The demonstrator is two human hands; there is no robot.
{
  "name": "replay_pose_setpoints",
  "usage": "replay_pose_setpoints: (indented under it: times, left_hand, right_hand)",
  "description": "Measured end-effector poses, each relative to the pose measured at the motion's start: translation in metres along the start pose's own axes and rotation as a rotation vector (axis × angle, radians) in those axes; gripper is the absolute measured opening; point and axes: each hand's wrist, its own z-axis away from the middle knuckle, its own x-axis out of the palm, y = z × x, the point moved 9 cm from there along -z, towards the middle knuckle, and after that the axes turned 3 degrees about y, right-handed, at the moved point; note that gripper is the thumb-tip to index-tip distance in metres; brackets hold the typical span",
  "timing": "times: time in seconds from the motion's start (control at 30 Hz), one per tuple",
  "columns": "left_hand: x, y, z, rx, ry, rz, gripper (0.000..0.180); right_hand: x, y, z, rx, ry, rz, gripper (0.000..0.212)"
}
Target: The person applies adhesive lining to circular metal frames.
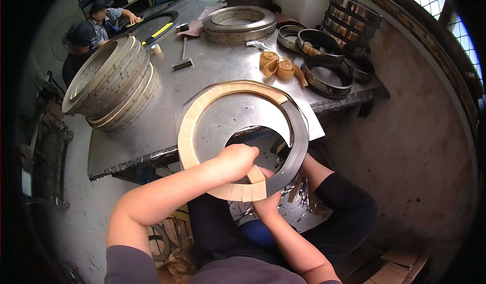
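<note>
Your right hand point(267, 203) grasped the flat ring point(299, 143) from below at its near side; its thumb showed inside the opening and most of its fingers were hidden. Your left hand point(239, 161) was curled closed above the opening, just beside a tan tape strip point(256, 174); whether it gripped the strip could not be told. The flat ring was in front of you, its near side over your lap and its far side over the metal worktable point(157, 142).

Progress: the tan wrap point(188, 137) covered the far, left and near arcs, well over half of the circumference. The right arc was bare and left to cover.

Materials: the wrap was matt and paper-like, laid in short segments with visible seams. The bare arc was dark, with fine concentric lines. The worktable had a smooth, dull sheen and a ragged front edge. Beyond the flat ring, a stack of segmented rings point(109, 81) leaned at left; coiled tan rolls point(285, 69) with loose tails lay at right, near glossy metal hoops point(349, 20).
</note>
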Motion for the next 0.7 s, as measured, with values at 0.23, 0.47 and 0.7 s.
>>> replay_pose_setpoints:
  times: [0.23,0.47,0.7]
  left_hand:
    - [-0.005,0.01,0.014,0.015,-0.093,0.437,0.042]
    - [0.001,0.035,0.029,0.065,-0.25,0.567,0.069]
    - [0.008,0.007,0.022,-0.27,-0.281,0.826,0.05]
  right_hand:
    - [-0.075,-0.052,0.008,-0.189,-0.122,0.226,0.035]
    - [-0.035,-0.088,-0.067,-0.349,-0.061,0.399,0.035]
    - [-0.089,-0.045,-0.032,-0.137,0.097,0.195,0.028]
